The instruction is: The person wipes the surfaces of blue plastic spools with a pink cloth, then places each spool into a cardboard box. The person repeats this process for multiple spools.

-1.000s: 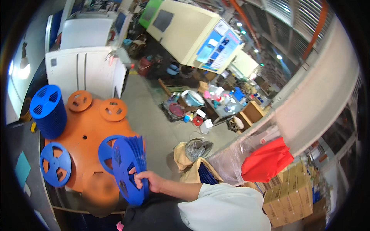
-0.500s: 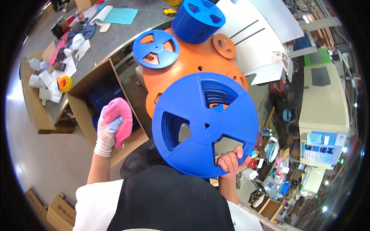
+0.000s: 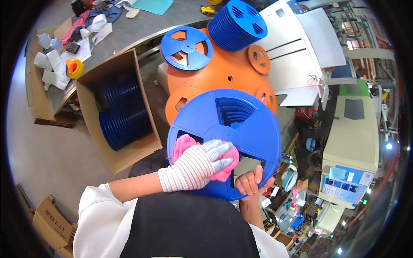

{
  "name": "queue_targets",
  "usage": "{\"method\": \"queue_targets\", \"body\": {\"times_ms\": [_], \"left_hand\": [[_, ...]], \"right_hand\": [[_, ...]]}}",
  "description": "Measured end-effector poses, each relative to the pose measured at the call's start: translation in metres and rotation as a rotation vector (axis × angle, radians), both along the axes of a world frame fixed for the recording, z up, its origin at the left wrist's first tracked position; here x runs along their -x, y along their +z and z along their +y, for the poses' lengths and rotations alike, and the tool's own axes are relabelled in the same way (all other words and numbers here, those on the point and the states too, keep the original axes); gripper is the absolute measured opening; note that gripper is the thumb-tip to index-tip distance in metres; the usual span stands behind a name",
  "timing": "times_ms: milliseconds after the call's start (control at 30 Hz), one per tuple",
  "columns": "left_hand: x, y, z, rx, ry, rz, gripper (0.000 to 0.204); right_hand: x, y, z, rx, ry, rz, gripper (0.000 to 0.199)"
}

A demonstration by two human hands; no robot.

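In a striped knit glove, my left hand [image 3: 195, 167] presses a bunched pink cloth [image 3: 226, 170] against the face of a large blue plastic reel [image 3: 258, 116]. Its fingers lie over the cloth and hide the reel's hub. Bare, my right hand [image 3: 251, 182] grips the reel's lower right rim, with fingers curled through a cut-out. More blue reels are stacked behind the front one, visible through the upper cut-out. Beyond them is an orange round table [image 3: 215, 77] with smaller orange discs [image 3: 259, 59] on it.
An open cardboard box [image 3: 92, 129] at left holds rows of blue reels [image 3: 129, 124]. A tall stack of blue reels [image 3: 236, 28] and a single reel [image 3: 187, 48] rest on the orange table. The grey workbench [image 3: 116, 41] carries an orange tape roll [image 3: 75, 69] and paper.
My left hand has swung right from above the cardboard box and brought the pink cloth onto the reel's face. My right hand keeps its grip on the rim. The view has shifted slightly.
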State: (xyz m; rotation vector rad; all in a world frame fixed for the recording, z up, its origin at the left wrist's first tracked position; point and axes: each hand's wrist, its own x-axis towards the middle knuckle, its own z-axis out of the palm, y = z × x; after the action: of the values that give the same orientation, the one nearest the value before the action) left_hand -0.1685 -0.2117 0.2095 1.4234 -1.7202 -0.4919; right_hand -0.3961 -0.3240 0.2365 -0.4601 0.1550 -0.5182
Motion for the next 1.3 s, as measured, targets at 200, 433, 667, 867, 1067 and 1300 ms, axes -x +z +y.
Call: {"method": "queue_targets", "body": {"times_ms": [200, 433, 667, 867, 1067, 1300], "left_hand": [[-0.026, -0.019, -0.034, -0.143, 0.307, 0.285, 0.038], [0.010, 0.010, -0.037, 0.163, 0.137, -0.150, 0.038], [-0.019, -0.004, -0.048, -0.025, 0.209, -0.189, 0.054], [0.006, 0.029, -0.063, 0.147, 0.060, -0.263, 0.057], [-0.036, 0.025, -0.106, 0.007, 0.123, -0.335, 0.055], [-0.027, -0.014, -0.016, 0.097, -0.064, -0.224, 0.041]], "right_hand": [[0.003, 0.001, 0.010, 0.044, 0.008, 0.044, 0.046], [-0.002, 0.007, 0.016, 0.023, -0.006, 0.081, 0.046], [-0.010, 0.007, 0.019, 0.058, 0.059, 0.055, 0.047], [-0.025, 0.009, 0.015, 0.038, 0.131, 0.072, 0.048], [-0.035, 0.010, 0.015, 0.026, 0.193, 0.110, 0.047], [-0.021, 0.000, 0.002, -0.040, 0.010, 0.141, 0.047]]}}
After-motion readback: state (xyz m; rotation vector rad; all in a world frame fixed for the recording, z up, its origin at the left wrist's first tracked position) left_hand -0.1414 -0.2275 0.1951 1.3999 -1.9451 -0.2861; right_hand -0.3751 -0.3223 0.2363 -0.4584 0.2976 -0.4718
